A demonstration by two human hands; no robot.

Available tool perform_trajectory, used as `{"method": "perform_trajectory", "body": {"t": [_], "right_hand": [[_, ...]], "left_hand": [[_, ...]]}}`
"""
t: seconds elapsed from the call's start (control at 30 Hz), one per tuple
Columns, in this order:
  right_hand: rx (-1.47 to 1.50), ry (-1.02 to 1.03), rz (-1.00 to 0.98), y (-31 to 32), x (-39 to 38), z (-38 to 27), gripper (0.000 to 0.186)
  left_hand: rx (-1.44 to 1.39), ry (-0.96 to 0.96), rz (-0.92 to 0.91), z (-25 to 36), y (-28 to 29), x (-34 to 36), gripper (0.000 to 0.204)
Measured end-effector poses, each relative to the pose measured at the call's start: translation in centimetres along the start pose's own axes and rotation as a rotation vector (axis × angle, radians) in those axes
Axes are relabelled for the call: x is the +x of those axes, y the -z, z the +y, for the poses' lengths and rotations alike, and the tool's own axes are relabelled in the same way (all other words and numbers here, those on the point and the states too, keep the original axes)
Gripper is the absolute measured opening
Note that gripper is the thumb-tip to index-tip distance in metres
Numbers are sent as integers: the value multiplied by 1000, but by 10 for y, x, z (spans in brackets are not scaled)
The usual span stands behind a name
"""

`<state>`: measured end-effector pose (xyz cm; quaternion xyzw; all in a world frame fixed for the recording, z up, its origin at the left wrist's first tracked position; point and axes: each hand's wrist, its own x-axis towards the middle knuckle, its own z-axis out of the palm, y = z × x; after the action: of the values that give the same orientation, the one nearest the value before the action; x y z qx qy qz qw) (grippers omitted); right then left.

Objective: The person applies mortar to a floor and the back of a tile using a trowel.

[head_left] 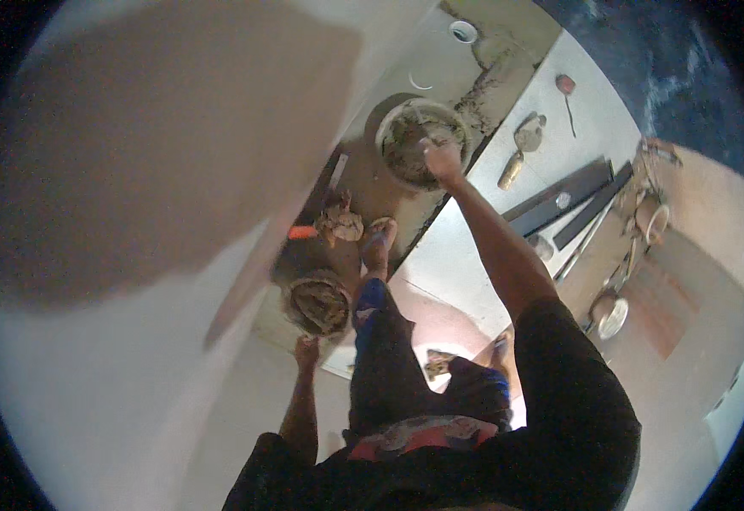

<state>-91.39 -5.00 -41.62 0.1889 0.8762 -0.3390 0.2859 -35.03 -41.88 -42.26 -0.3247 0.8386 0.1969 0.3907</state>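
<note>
My right hand [443,163] is closed over the near right side of a round pale bucket [383,153] holding grey-brown wet mortar [414,145]. Whatever it grips is too blurred and covered to make out. Down to the left, my left hand [306,351] is curled at the near rim of a second, darker bucket [344,319], which also has mortar [319,304] in it. Between the two buckets lies a mortar-smeared lump [340,224], close to my forward foot [379,234] in its sandal. An orange object [302,232] lies beside that lump.
A white slab [453,272] carries a trowel [521,153], a small tool with a thin stem [566,85] and dark bars [559,200]. Farther right are a cup [651,220] and a round white-topped container [610,315]. A pale wall [134,366] rises at left; a pipe opening [463,32] is ahead.
</note>
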Motion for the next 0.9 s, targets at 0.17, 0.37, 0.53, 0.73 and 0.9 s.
{"method": "perform_trajectory", "body": {"t": [0.17, 0.37, 0.53, 0.73, 0.9], "right_hand": [[-86, 151, -29, 3, -18, 2, 44], [-40, 104, 336, 26, -56, -23, 45], [262, -44, 77, 23, -73, 22, 42], [358, -31, 86, -16, -128, 38, 24], [572, -60, -133, -5, -151, 5, 23]], "left_hand": [[-168, 49, -207, 108, 135, 19, 52], [-66, -338, -104, 196, 231, 70, 28], [-281, -272, -196, 215, 239, 113, 28], [40, -672, -17, 200, 204, 121, 30], [-99, -577, -189, 231, 183, 147, 32]]}}
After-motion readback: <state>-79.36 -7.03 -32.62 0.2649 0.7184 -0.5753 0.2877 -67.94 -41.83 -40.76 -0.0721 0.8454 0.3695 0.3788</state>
